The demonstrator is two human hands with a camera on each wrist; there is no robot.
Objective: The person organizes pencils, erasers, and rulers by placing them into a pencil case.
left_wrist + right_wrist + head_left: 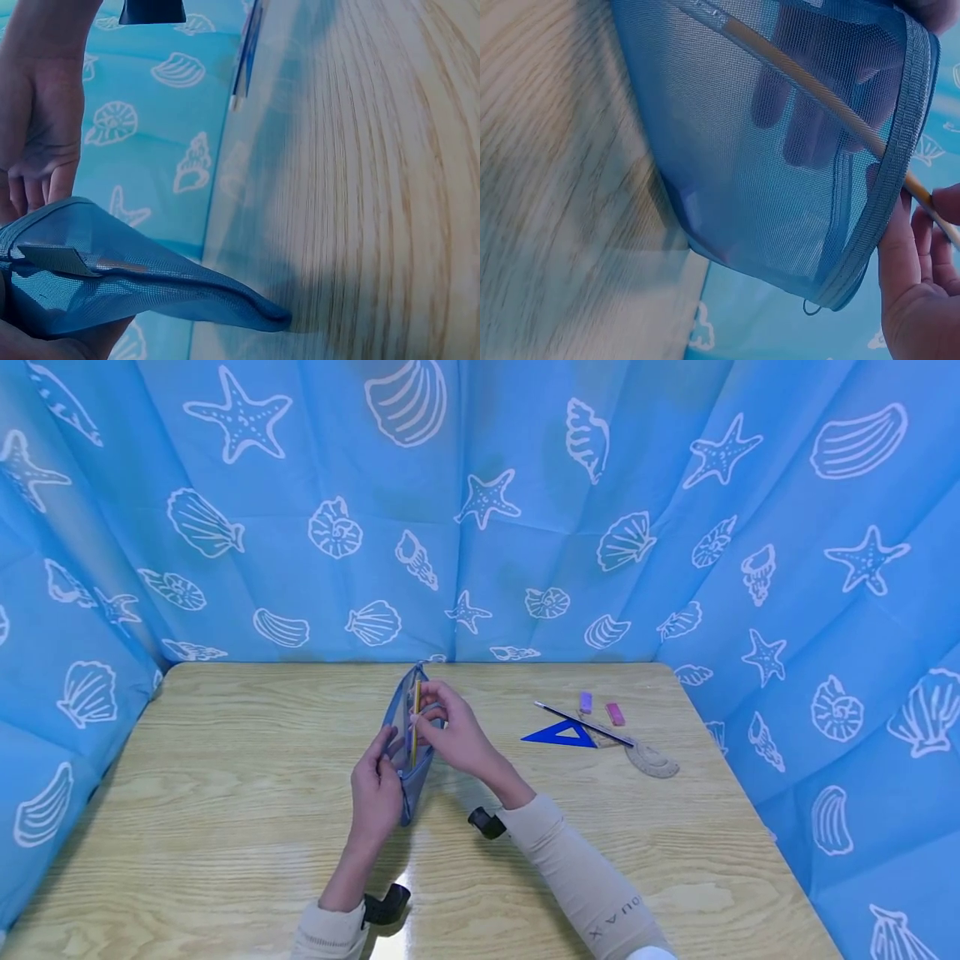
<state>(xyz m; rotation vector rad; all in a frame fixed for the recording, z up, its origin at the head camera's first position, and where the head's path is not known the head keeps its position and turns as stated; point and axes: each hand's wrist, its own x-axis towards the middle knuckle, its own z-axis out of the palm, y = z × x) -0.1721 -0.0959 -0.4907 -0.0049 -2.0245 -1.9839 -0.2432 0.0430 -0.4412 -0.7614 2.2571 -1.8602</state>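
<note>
Yellow pencil point(414, 747) is pinched by the right hand point(461, 739) toward its 12 o'clock end; its lower part is held within the mesh pouch point(420, 779), near the desk point(225, 760)'s 12 o'clock edge. The pouch rim is gripped from 8 o'clock by the left hand point(377, 793). Judged step: pencil being passed through the mouth; inward or outward cannot be told. Rim spread and pencil aligned seem required next. Both long axes: roughly 12–6 o'clock; the pencil's pointed end cannot be identified.
</note>
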